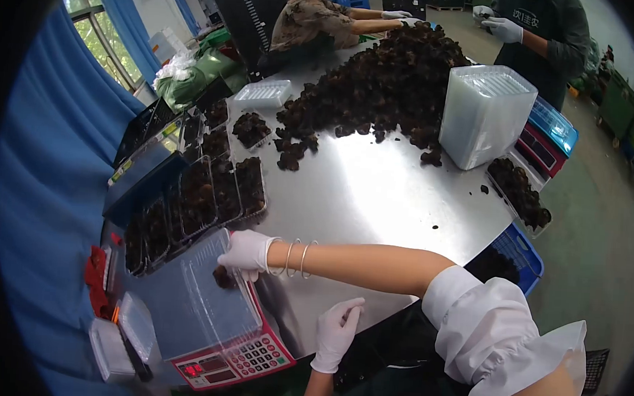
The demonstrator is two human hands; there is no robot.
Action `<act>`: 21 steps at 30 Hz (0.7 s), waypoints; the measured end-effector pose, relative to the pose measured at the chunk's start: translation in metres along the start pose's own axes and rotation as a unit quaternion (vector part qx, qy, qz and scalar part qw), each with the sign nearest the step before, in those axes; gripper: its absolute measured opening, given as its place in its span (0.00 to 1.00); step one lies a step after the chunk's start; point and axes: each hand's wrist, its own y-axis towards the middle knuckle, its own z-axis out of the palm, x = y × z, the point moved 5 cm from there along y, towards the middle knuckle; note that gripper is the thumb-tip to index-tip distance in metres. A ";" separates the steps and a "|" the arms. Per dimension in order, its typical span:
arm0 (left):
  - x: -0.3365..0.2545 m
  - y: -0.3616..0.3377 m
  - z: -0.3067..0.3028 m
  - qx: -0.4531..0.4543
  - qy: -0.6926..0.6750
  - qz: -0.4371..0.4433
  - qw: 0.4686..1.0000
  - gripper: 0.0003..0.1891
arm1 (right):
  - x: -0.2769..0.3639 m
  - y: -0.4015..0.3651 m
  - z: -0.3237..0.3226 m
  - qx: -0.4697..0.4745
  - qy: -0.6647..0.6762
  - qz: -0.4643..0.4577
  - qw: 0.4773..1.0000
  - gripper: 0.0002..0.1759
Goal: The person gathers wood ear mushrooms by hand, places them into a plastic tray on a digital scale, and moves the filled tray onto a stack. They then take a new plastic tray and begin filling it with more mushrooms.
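My right hand, white-gloved, reaches across to the far edge of a red-framed digital scale. Its fingers are closed around a dark piece of wood ear mushroom. Under that hand, a clear ridged plastic tray appears to lie on the scale's platform; its outline is hard to make out. My left hand, also gloved, is held near the table's front edge, right of the scale keypad. Its fingers are curled together, with nothing visible in them.
A large wood ear heap covers the back of the metal table. Filled clear trays stand at left, a tall stack of trays at right. Beyond are a blue crate and two co-workers, one in a camouflage sleeve.
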 end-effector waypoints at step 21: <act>-0.019 0.076 0.018 -0.001 -0.028 -0.040 0.999 0.10 | -0.240 -0.096 -0.461 -0.641 -0.379 0.193 0.639 0.45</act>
